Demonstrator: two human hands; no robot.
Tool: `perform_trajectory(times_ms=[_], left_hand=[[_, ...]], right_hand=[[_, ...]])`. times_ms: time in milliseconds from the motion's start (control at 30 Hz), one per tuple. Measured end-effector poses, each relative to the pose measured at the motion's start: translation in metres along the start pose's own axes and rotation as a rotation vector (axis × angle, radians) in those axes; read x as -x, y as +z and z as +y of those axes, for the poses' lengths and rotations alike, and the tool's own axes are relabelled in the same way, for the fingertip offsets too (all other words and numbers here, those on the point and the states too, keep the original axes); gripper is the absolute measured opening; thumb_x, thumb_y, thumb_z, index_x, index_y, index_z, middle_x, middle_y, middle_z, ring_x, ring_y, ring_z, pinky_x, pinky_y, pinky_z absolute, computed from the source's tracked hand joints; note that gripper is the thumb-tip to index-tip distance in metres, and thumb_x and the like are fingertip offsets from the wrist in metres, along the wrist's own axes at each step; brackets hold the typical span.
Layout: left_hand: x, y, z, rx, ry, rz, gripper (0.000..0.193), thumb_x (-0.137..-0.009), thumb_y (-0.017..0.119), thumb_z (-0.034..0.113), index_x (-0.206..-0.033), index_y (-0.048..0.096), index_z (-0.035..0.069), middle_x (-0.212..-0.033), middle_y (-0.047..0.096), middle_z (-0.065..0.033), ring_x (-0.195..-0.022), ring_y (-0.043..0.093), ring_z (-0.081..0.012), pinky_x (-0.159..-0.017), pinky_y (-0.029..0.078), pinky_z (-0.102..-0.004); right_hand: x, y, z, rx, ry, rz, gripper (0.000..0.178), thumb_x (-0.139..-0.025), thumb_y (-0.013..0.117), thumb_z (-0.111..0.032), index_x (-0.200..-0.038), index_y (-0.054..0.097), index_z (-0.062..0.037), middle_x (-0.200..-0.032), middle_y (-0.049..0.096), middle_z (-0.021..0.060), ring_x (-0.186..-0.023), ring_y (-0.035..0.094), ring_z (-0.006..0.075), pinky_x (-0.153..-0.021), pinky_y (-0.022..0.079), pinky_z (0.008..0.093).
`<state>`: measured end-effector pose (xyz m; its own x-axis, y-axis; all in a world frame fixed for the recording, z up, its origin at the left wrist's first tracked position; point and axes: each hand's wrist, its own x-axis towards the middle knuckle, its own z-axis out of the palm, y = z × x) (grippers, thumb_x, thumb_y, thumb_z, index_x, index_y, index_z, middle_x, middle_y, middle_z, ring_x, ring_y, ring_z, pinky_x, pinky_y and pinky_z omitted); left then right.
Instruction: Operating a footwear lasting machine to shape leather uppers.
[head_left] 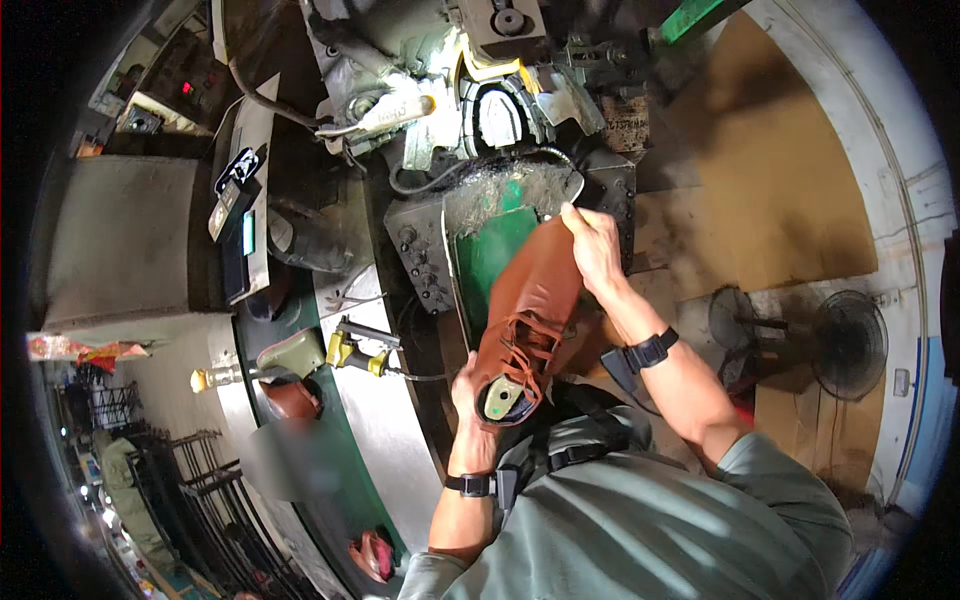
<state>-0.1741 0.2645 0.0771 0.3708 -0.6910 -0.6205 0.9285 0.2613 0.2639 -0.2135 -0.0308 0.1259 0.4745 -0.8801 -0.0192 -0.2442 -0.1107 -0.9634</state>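
A brown leather lace-up shoe (535, 285) is held between my two hands, toe pointing up and away. A pale green shoe last (500, 400) with a dark hole fills its opening, and its laces (527, 350) are threaded. My left hand (468, 395) is closed around the heel end. At the toe end, my right hand (597, 252) grips the edge with the thumb on top; its other fingers are partly hidden. Beneath the shoe lies a green-lined tray (490, 245) with fuzzy scraps at its far end.
Ahead stands a machine with a lit, shoe-toe-shaped part (497, 118) and a lamp (405, 112). To the left, a yellow-green pneumatic tool (357, 352) lies on a metal ledge, beside a green conveyor belt (345, 440) carrying shoe pieces. Fans (848, 343) and cardboard (780, 160) are at the right.
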Motion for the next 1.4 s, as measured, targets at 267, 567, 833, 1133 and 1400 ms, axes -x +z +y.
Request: perform_trajectory(times_ms=[267, 567, 833, 1133, 1400], left_hand=[[-0.079, 0.158, 0.078, -0.542, 0.323, -0.326, 0.038, -0.110, 0.051, 0.033, -0.134, 0.054, 0.004, -0.120, 0.066, -0.0075, -0.108, 0.066, -0.0194, -0.097, 0.053, -0.0365], [-0.196, 0.174, 0.106, -0.349, 0.081, -0.406, 0.054, -0.107, 0.044, 0.048, -0.125, 0.057, -0.002, -0.096, 0.071, -0.0198, -0.068, 0.070, -0.0323, -0.057, 0.060, -0.0440], [-0.231, 0.181, 0.111, -0.084, 0.050, -0.588, 0.043, -0.108, 0.045, 0.042, -0.127, 0.056, 0.006, -0.115, 0.068, -0.0133, -0.095, 0.071, -0.0279, -0.078, 0.062, -0.0421], [-0.199, 0.212, 0.100, -0.192, 0.198, -0.375, 0.039, -0.107, 0.051, 0.036, -0.123, 0.056, 0.001, -0.098, 0.062, -0.0124, -0.085, 0.066, -0.0230, -0.074, 0.060, -0.0374], [-0.197, 0.197, 0.075, -0.345, 0.359, -0.079, 0.048, -0.108, 0.042, 0.041, -0.125, 0.060, 0.000, -0.104, 0.068, -0.0138, -0.082, 0.070, -0.0233, -0.075, 0.061, -0.0389]], right_hand=[[-0.082, 0.034, -0.077, -0.165, -0.125, -0.058, 0.031, -0.100, 0.067, -0.032, -0.088, 0.071, -0.0029, -0.078, 0.061, -0.0031, -0.072, 0.047, 0.0060, -0.065, 0.040, 0.0259], [-0.087, 0.036, -0.026, -0.873, 0.567, -0.205, 0.055, -0.105, 0.054, -0.049, -0.134, 0.061, -0.0026, -0.130, 0.067, 0.0109, -0.109, 0.067, 0.0251, -0.097, 0.054, 0.0414], [-0.101, 0.042, -0.034, -0.879, 0.467, -0.239, 0.044, -0.108, 0.053, -0.039, -0.127, 0.064, -0.0012, -0.116, 0.071, 0.0104, -0.096, 0.070, 0.0199, -0.086, 0.058, 0.0341], [-0.099, 0.033, -0.051, -0.814, 0.525, -0.226, 0.042, -0.108, 0.051, -0.038, -0.127, 0.065, -0.0033, -0.119, 0.071, 0.0109, -0.097, 0.070, 0.0203, -0.086, 0.058, 0.0341], [-0.106, 0.042, 0.017, -0.700, 0.601, -0.075, 0.054, -0.106, 0.052, -0.041, -0.140, 0.058, 0.0001, -0.132, 0.066, 0.0154, -0.109, 0.068, 0.0265, -0.094, 0.055, 0.0383]])
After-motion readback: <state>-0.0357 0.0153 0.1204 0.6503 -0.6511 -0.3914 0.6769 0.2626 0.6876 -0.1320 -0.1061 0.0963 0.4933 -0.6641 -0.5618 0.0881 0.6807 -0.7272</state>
